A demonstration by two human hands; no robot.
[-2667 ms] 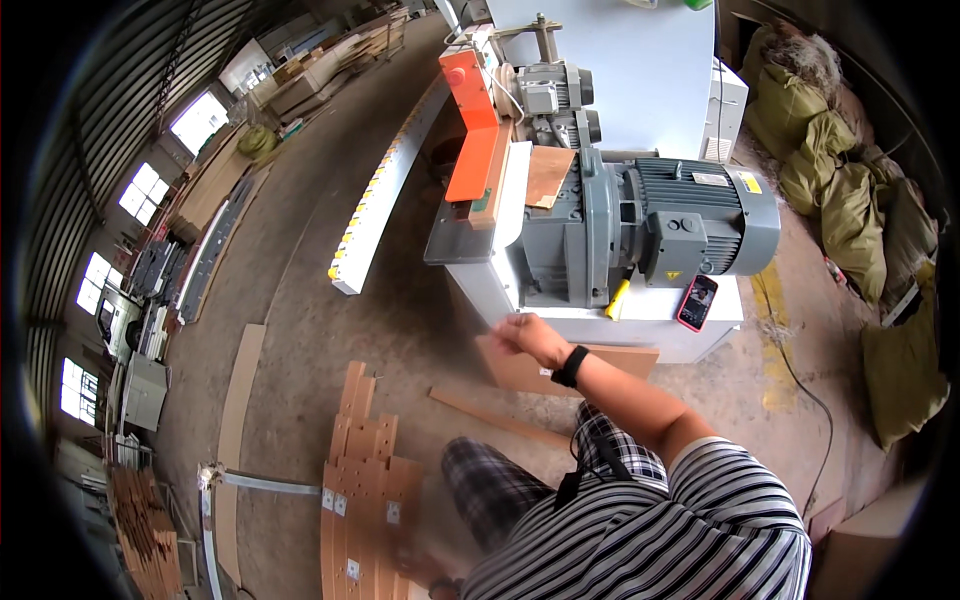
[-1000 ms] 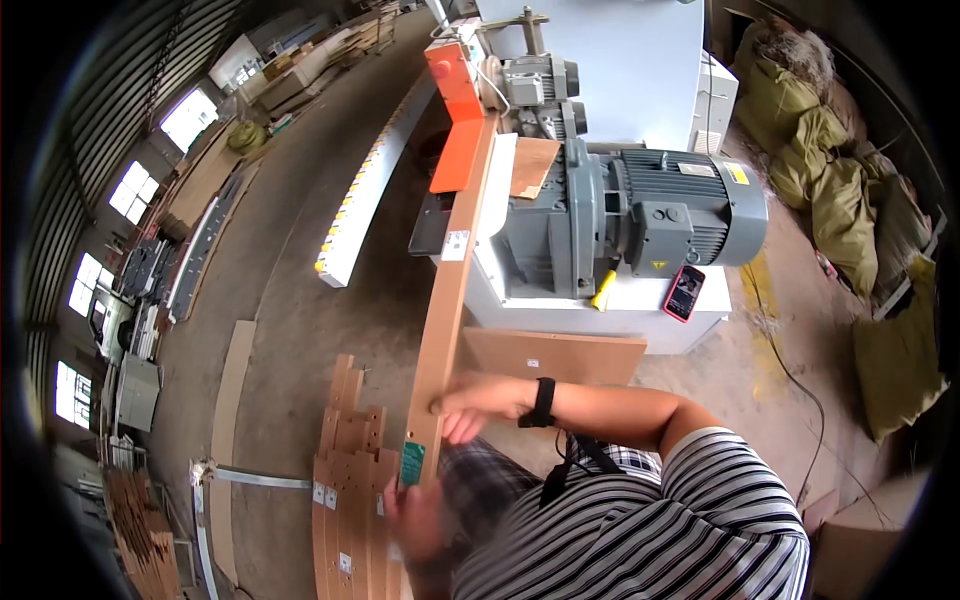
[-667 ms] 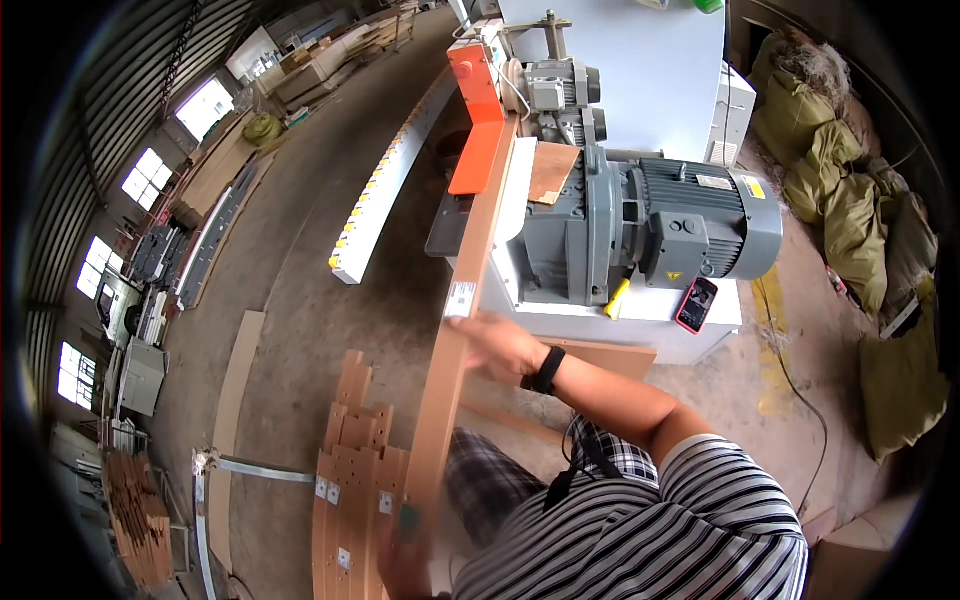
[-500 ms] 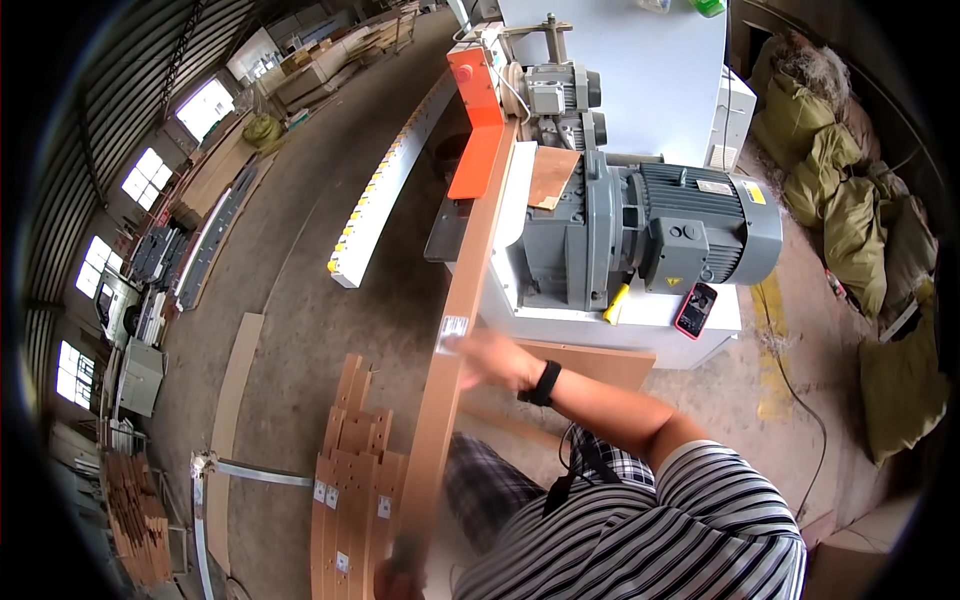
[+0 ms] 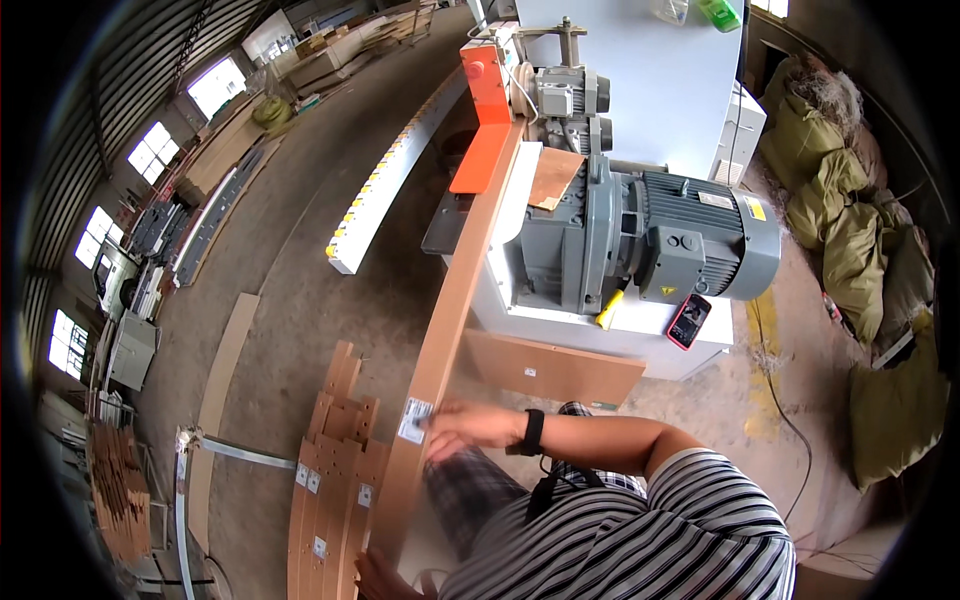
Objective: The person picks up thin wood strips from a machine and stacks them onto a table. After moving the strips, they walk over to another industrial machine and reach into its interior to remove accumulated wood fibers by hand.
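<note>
Floor [image 5: 300,290] below brown board [image 5: 451,305], right hand [image 5: 470,425] alongside, left hand [image 5: 378,578] near end, grips unclear

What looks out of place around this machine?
The phone lies at a slant on the white base beside the motor, which seems an odd place to leave one.

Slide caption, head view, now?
Right hand at white rectangular label on long, narrow brown board; left hand at its near end; angled orange plate alongside its far part.
</note>
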